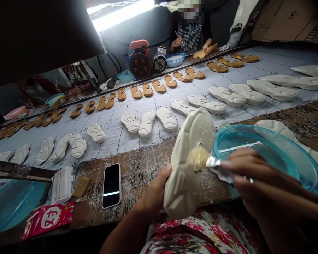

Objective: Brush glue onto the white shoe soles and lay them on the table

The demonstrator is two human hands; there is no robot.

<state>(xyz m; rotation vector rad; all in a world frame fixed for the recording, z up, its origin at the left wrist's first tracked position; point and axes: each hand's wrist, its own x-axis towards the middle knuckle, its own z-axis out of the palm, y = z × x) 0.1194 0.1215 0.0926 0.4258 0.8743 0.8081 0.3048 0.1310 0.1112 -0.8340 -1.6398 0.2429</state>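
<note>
My left hand (155, 190) grips a white shoe sole (181, 190) by its left edge and holds it tilted up above my lap. A brush (200, 158) with pale bristles and a silvery band is in my right hand (257, 176), its fingers closed round the handle and blurred by motion. The bristles touch the middle of the sole's face. Just behind my right hand stands a blue plastic basin (222, 132) with clear liquid in it. More white soles (147, 124) lie in a row on the pale sheet-covered belt (113, 132) beyond.
A phone (111, 185), a red packet (49, 219) and a white box (62, 181) lie on the brown work ledge (92, 208). Brown soles (159, 86) line the belt's far side. Across it, a person (190, 33) holds a brush and a brown sole near a motor (140, 58).
</note>
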